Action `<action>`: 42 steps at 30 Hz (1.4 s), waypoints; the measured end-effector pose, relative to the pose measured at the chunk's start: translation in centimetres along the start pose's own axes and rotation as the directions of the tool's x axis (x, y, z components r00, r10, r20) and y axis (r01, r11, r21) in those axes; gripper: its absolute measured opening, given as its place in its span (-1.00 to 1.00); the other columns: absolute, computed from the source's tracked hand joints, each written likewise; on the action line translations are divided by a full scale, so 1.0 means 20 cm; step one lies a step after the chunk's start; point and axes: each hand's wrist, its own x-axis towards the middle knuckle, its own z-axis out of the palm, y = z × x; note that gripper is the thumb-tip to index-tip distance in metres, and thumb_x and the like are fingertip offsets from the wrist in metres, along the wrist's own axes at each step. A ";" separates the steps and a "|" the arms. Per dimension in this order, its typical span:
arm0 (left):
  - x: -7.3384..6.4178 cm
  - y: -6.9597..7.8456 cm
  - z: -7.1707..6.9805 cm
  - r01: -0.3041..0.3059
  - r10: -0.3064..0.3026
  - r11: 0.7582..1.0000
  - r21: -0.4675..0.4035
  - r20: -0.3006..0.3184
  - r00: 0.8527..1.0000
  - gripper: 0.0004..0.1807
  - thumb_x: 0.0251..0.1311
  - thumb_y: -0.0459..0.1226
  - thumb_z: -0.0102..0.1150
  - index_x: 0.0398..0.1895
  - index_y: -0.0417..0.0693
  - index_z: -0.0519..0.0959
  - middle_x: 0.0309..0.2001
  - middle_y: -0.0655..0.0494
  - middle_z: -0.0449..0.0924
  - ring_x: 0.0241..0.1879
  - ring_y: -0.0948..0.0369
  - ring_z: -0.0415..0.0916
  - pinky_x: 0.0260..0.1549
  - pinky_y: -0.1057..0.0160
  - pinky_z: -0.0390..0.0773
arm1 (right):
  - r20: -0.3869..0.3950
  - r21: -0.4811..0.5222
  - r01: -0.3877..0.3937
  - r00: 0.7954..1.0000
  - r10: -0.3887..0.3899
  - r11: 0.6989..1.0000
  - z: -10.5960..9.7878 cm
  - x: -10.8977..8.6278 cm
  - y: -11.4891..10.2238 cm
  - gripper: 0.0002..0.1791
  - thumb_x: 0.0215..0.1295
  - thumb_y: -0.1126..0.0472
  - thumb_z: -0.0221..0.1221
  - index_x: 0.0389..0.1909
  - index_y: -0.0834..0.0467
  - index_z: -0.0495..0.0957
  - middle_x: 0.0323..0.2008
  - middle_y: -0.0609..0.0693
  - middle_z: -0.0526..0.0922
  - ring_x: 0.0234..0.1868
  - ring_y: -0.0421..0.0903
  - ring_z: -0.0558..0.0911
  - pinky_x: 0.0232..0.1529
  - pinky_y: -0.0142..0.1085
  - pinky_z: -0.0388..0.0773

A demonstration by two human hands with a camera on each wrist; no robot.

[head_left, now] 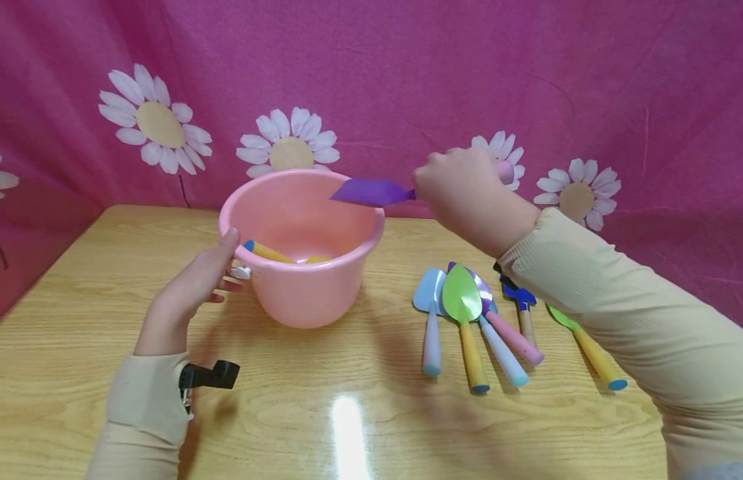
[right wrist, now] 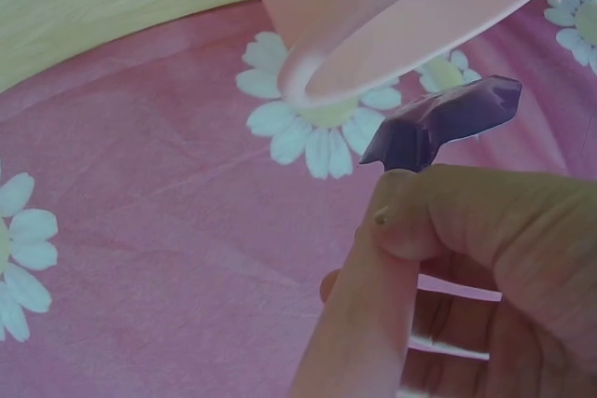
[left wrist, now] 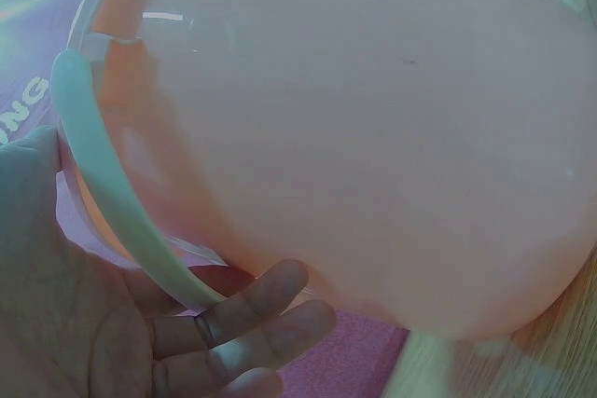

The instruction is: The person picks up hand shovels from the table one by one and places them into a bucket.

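Observation:
A pink plastic bucket (head_left: 305, 293) stands on the wooden table. My left hand (head_left: 188, 287) holds it at the left side, thumb on the rim and fingers below by the white handle (left wrist: 121, 184). Inside lies a tool with a yellow handle (head_left: 269, 253) and blue end; the rest of it is mostly hidden by the front wall. My right hand (head_left: 467, 190) grips a toy shovel by its pink handle (right wrist: 359, 305). Its purple blade (head_left: 371, 191) points left and overlaps the bucket's right rim in the head view.
Right of the bucket lie a light blue shovel (head_left: 430, 290), a green trowel (head_left: 461, 293) and a pink-handled purple trowel (head_left: 515, 337), bunched together. Farther right are a blue tool with a wooden handle (head_left: 526, 327) and another green trowel (head_left: 596, 357). A pink daisy-print cloth (head_left: 401, 80) hangs behind.

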 end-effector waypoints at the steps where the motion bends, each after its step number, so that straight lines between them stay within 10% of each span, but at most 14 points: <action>1: 0.00 0.00 0.00 -0.002 0.002 1.000 -0.004 0.001 1.000 -0.13 0.16 0.32 -0.62 0.19 -0.23 0.17 -0.01 -0.25 0.24 -0.08 -0.17 0.34 -0.33 0.10 0.35 | -0.007 -0.005 0.005 1.000 -0.005 1.000 0.00 0.00 -0.01 -0.84 0.02 0.45 0.07 -0.45 0.16 0.56 -0.56 0.04 0.52 -0.57 -0.02 0.47 -0.58 -0.09 0.48; 30: 0.01 0.00 0.01 0.009 -0.009 1.000 0.004 -0.002 1.000 -0.12 0.15 0.33 -0.59 0.19 -0.21 0.19 -0.01 -0.25 0.26 -0.10 -0.14 0.35 -0.32 0.12 0.35 | 0.021 -0.272 0.214 0.976 -0.217 0.938 0.08 0.15 -0.30 -0.81 0.15 0.27 0.13 -0.22 0.06 0.61 -0.29 0.05 0.56 -0.29 -0.02 0.48 -0.24 -0.23 0.37; 42: 0.01 0.00 0.00 0.013 -0.013 1.000 -0.002 -0.004 1.000 -0.16 0.19 0.29 -0.61 0.15 -0.24 0.19 -0.01 -0.24 0.24 -0.10 -0.15 0.37 -0.33 0.10 0.36 | -0.033 -0.214 0.190 0.979 -0.202 0.958 0.08 0.18 -0.29 -0.80 0.10 0.34 0.14 -0.22 0.12 0.57 -0.32 0.04 0.59 -0.32 -0.01 0.53 -0.27 -0.19 0.41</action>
